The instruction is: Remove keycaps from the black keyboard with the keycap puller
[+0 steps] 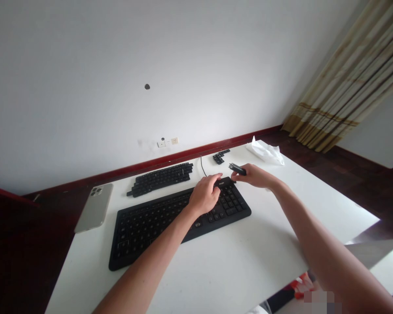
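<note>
A black keyboard [212, 224] lies at a slant on the white table. Bare key sockets show across its left and middle parts, while the number pad at its right end still has keycaps. My left hand [205, 195] rests over the keyboard right of the middle, index finger stretched toward the back edge and the other fingers partly curled. Just beyond the back right corner, my right hand [251, 175] is closed around a short black tool [238, 169] with a silver tip pointing left. What kind of tool it is I cannot make out.
Loose black keycaps [162, 178] lie in rows behind the keyboard, with a smaller group [218, 158] farther right. A thin cable [202, 166] runs backward. A phone [94, 207] lies on the left, a white plastic bag [266, 151] at the back right. The wall [85, 87] stands behind the table [216, 266].
</note>
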A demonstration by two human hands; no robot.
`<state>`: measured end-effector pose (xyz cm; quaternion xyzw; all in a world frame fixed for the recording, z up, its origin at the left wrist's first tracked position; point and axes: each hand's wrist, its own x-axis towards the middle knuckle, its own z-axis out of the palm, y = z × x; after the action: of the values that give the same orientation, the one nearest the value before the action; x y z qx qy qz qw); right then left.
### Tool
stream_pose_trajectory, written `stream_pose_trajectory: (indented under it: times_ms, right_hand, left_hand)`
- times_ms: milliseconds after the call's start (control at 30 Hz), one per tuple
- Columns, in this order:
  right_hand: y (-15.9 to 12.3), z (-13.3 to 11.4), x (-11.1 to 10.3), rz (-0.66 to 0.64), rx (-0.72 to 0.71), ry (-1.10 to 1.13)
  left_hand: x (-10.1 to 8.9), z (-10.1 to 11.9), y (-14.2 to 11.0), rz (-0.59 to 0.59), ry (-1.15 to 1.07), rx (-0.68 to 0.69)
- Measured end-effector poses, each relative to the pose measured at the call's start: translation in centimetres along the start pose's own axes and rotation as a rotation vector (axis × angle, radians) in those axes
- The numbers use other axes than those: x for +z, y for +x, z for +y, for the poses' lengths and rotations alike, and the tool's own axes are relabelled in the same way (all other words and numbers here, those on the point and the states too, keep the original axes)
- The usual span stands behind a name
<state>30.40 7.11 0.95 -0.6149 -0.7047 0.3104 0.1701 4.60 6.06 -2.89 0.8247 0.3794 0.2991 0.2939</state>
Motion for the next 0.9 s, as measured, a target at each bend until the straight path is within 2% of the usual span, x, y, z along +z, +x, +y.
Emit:
stream_pose_trajectory:
  times_ms: [133,300,467,633,800,900]
  right_hand:
    - [0.3,0.9,0.0,-0.001,0.109,-0.052]
    - [0.5,1.3,0.0,0.079,0.152,-0.096]
    - [0.1,1.6,-1.2,0.131,0.179,-0.131]
    - [-2.5,0.7,-1.9,0.044,0.264,-0.223]
    - [-6.1,0.3,-0.6,-0.053,0.239,-0.285]
    - [-7.2,0.7,0.2,0.003,0.243,-0.237]
  left_hand:
    - [-0.1,0.2,-0.1,-0.008,0.015,0.007]
    - [-0.2,0.4,-0.1,-0.019,0.029,-0.005]
    - [-0.1,0.4,0.0,-0.01,0.022,-0.001]
    - [-0.1,0.3,-0.1,-0.009,0.02,0.002]
    - [-0.2,0.5,-0.2,-0.023,0.014,0.004]
    - [-0.3,0.5,-0.2,-0.025,0.019,0.009]
